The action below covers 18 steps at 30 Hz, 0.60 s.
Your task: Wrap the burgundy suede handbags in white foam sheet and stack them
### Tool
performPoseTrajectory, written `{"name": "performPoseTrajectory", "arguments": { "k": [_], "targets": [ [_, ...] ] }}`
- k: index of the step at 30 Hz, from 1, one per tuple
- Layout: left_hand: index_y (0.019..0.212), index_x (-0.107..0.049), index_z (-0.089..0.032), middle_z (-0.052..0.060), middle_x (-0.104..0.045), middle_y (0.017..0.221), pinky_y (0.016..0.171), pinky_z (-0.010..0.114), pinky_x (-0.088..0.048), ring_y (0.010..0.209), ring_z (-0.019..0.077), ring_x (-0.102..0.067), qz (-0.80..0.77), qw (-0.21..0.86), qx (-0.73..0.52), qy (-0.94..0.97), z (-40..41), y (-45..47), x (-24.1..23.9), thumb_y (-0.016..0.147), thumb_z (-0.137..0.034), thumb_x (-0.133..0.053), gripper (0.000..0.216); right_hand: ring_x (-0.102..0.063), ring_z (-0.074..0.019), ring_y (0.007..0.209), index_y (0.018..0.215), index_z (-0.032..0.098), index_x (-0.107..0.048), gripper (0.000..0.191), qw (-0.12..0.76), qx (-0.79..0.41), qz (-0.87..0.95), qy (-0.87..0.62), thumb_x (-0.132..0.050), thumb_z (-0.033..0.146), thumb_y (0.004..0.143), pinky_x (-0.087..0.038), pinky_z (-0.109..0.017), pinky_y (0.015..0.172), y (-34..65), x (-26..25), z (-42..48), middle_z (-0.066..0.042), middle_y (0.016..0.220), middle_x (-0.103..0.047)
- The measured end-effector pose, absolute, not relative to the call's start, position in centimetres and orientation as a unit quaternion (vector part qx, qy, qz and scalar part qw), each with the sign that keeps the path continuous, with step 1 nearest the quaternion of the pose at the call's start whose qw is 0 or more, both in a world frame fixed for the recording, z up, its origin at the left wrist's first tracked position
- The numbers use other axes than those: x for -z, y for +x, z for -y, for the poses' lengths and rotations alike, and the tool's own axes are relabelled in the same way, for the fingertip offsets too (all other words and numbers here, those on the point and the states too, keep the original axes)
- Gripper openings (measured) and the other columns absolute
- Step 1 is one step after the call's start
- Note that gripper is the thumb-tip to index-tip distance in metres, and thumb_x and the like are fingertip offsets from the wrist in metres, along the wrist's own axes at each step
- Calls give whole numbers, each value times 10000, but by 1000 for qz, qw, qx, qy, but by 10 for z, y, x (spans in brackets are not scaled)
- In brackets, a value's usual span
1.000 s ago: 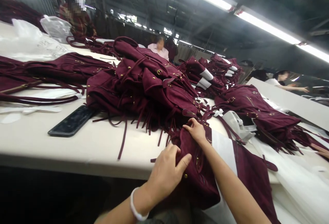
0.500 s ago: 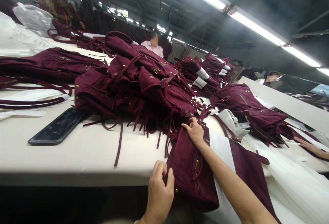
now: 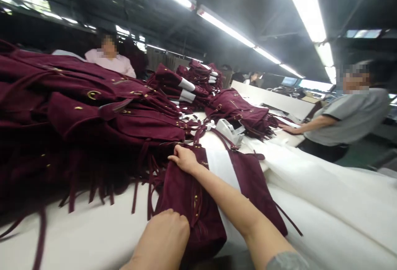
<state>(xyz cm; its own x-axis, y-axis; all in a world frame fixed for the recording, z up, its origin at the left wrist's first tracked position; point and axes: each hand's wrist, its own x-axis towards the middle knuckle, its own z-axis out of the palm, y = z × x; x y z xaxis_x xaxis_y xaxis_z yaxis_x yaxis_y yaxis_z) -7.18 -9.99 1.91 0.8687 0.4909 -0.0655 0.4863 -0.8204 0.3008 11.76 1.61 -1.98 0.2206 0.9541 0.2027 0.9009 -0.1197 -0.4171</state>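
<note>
A burgundy suede bag [image 3: 186, 195] with gold studs and a white paper band [image 3: 221, 168] lies in front of me on the white table [image 3: 93, 232]. My left hand [image 3: 163, 239] is closed on the bag's near lower corner at the table edge. My right hand [image 3: 184, 159] reaches across the bag and pinches its far top edge, fingers curled. A big heap of the same fringed burgundy bags [image 3: 77, 125] rises just left of my hands, its tassels hanging onto the table.
More burgundy bags [image 3: 238, 108] and banded stacks [image 3: 186, 86] lie farther along the table. White fabric sheets [image 3: 325, 187] cover the right side. A person in a grey shirt [image 3: 350, 117] leans on the table at right; another in pink [image 3: 111, 61] sits behind the heap.
My view has swung right and closer to the table; the phone is out of sight. My left hand slid down to the bag's near corner, while my right hand stays at its top edge.
</note>
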Motion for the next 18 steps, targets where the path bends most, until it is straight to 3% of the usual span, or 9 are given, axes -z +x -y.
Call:
{"name": "performPoseTrajectory", "arguments": {
  "k": [2,4,7,11,15,16,18],
  "targets": [
    [736,-720,-140,152,-702,707,730,463,-548,713,324,-705,-258,153,5,954,96,-45,-35,704,-25,-513,239,-549,-158,697,852,236,-541,277,225,-69,618,-750,-649,491,866,-320,-247,610,118,17,-18,27,768,-602],
    [776,-714,-137,142,-687,716,730,440,-541,709,309,-696,-270,145,-55,950,90,-17,-42,744,-78,-522,203,-545,-163,700,841,243,-533,282,233,-85,617,-747,-651,498,860,-332,-254,613,119,17,-18,31,761,-589],
    [1019,-687,-64,219,-682,951,863,460,-509,936,329,-669,-297,82,-172,936,77,13,-28,821,-81,-364,379,-539,-163,708,801,240,-523,271,263,-142,601,-742,-684,454,843,-354,-257,631,125,18,-20,45,720,-551],
    [1269,-541,4,269,-511,1343,1055,542,-370,1298,361,-449,-321,6,-314,893,56,11,29,878,-136,-240,513,-548,-130,681,784,227,-524,212,307,-231,597,-704,-658,362,880,-406,-222,633,139,22,-24,65,663,-523],
    [1057,-688,-78,251,-584,1270,1067,613,-312,1312,400,-425,-285,9,-327,901,35,-5,84,906,-310,-226,538,-607,-112,681,822,188,-517,122,396,-466,535,-583,-524,193,943,-502,-230,688,167,12,-18,36,709,-577],
    [1016,-709,-107,236,-612,1239,1062,620,-309,1303,400,-436,-277,10,-327,903,29,-6,93,904,-335,-226,546,-622,-123,720,837,183,-533,92,403,-473,531,-576,-535,171,928,-516,-250,721,177,7,-10,24,742,-594],
    [989,-726,-137,219,-653,1178,1032,626,-333,1268,404,-471,-278,12,-340,898,16,-4,109,888,-403,-283,526,-631,-156,847,876,192,-592,35,419,-361,566,-612,-612,163,868,-511,-296,817,202,-7,17,-1,855,-629]
  ]
}}
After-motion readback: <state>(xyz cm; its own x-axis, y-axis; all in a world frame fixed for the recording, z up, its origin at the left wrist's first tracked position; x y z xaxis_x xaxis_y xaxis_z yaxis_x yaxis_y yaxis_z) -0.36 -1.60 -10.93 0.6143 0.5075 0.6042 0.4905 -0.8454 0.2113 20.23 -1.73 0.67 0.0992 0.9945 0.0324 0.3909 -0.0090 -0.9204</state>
